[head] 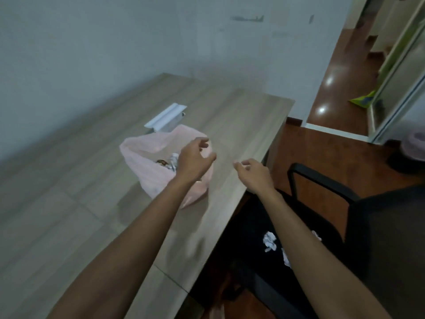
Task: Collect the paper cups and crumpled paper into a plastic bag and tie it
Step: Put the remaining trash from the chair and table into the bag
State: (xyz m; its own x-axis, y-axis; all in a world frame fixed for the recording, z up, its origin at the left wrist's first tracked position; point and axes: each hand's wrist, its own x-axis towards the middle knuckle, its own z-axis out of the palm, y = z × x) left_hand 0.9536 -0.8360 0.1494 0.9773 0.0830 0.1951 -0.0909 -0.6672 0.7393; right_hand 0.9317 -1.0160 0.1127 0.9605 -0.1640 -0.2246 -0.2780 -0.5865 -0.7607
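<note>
both forearms reach toward the bag (147, 157) on the surface (69, 215). left hand (195, 157) hovers over its mouth, right hand (253, 172) just beside it, both loosely curled, empty. paper (269, 241) lies on the chair (322, 180); fetch it before knotting.

Bag (147, 162) on desk (69, 203) — chair (322, 203) right, paper (269, 241) on seat.

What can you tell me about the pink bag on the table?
The pink bag is thin, see-through plastic, crinkled and soft-looking. It sits on the wooden table, near its right edge, with its mouth open. Inside are crumpled shiny scraps and something brown, too blurry to name. The left hand hovers over the opening, fingers loosely spread; whether it touches the bag is unclear. A white bracket lies just behind it.
</note>
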